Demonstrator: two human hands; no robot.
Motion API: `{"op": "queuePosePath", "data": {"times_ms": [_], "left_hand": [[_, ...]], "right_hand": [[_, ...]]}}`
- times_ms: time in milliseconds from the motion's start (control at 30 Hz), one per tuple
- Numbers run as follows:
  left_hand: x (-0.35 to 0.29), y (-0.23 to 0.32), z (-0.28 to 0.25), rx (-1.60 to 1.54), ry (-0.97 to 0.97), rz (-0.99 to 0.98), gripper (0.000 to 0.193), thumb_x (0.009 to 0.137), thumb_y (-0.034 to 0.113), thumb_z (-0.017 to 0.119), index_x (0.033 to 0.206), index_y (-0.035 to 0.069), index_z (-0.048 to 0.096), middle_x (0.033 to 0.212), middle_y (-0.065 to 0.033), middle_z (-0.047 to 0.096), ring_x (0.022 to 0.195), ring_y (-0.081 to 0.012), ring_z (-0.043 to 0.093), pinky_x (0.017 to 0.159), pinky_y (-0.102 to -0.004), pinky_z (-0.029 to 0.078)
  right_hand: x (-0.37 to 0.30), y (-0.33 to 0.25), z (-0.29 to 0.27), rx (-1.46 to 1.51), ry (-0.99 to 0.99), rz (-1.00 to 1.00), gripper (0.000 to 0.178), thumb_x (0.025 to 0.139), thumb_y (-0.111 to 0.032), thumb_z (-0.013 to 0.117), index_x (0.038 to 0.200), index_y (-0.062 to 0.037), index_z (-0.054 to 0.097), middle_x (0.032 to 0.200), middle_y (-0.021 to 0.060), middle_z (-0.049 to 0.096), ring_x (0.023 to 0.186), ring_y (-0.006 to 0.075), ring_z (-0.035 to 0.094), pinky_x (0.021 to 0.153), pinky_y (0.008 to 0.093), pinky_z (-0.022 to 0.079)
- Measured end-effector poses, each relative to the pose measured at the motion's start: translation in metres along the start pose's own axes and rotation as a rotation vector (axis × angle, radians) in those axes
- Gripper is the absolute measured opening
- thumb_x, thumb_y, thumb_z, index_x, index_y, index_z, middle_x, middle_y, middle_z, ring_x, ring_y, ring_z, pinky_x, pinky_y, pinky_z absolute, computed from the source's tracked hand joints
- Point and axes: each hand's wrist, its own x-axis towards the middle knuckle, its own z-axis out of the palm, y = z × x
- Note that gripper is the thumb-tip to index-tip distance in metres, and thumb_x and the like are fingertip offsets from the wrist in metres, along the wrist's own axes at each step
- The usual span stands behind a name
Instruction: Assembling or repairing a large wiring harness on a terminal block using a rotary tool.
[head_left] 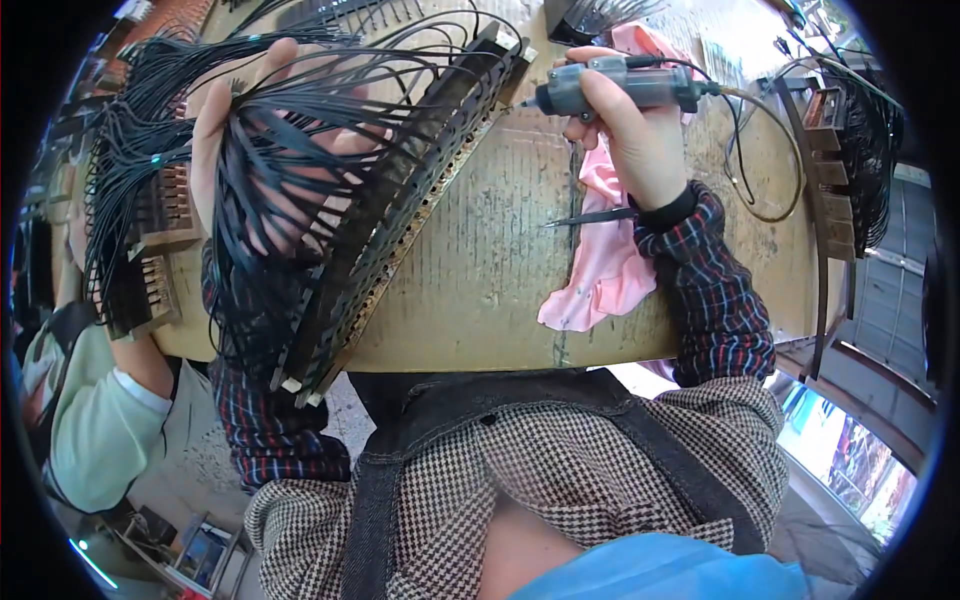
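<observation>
Scratched wooden desk bearing a crumpled pink cloth, dark tweezers and a long black wired terminal strip.
</observation>
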Motion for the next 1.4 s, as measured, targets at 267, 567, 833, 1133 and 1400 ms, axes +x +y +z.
{"op": "queuePosePath", "data": {"times_ms": [267, 567, 833, 1133, 1400], "left_hand": [[0.011, -0.015, -0.020, -0.064, -0.123, 0.042, 0.045, 0.088, 0.041, 0.041, 0.126, 0.016, 0.041, 0.124, -0.0214, 0.044, 0.116, -0.0377, 0.041, 0.096, -0.0586, 0.030], [0.005, -0.015, -0.027, -0.036, -0.033, 0.090, 0.045, 0.090, 0.039, 0.040, 0.127, 0.013, 0.041, 0.129, -0.0213, 0.040, 0.117, -0.0404, 0.040, 0.092, -0.0662, 0.030], [0.016, -0.022, -0.031, -0.114, -0.280, 0.144, 0.034, 0.085, 0.033, 0.055, 0.113, 0.015, 0.047, 0.128, -0.0266, 0.039, 0.121, -0.0442, 0.036, 0.096, -0.0657, 0.027], [-0.003, -0.003, -0.040, -0.044, -0.209, 0.125, 0.034, 0.083, 0.027, 0.060, 0.112, 0.016, 0.047, 0.133, -0.0276, 0.032, 0.123, -0.0466, 0.031, 0.097, -0.0686, 0.023], [0.008, 0.011, -0.084, 0.048, -0.369, 0.293, 0.054, 0.091, 0.037, 0.044, 0.125, -0.003, 0.033, 0.125, -0.0250, 0.043, 0.118, -0.0327, 0.042, 0.102, -0.0513, 0.031]], "right_hand": [[0.001, 0.005, 0.006, 0.021, 0.101, -0.009, 0.031, 0.085, -0.020, 0.056, 0.109, 0.0004, 0.056, 0.084, 0.0075, 0.062, 0.058, 0.0088, 0.057, 0.049, 0.0183, 0.044], [0.003, 0.013, 0.001, -0.056, -0.017, 0.010, 0.029, 0.085, -0.019, 0.054, 0.107, -0.0009, 0.057, 0.078, 0.0059, 0.062, 0.058, 0.0077, 0.058, 0.048, 0.0173, 0.043], [0.001, 0.016, 0.000, -0.095, 0.000, -0.005, 0.028, 0.085, -0.019, 0.055, 0.107, -0.0011, 0.057, 0.080, 0.0060, 0.063, 0.058, 0.0081, 0.058, 0.049, 0.0179, 0.044], [0.002, 0.013, 0.002, -0.055, -0.003, -0.025, 0.030, 0.084, -0.020, 0.057, 0.108, -0.0020, 0.057, 0.084, 0.0062, 0.063, 0.059, 0.0091, 0.058, 0.051, 0.0188, 0.046], [-0.001, 0.011, 0.000, -0.089, 0.003, -0.021, 0.030, 0.085, -0.021, 0.057, 0.108, -0.0018, 0.057, 0.085, 0.0061, 0.063, 0.060, 0.0096, 0.060, 0.051, 0.0184, 0.045]]}}
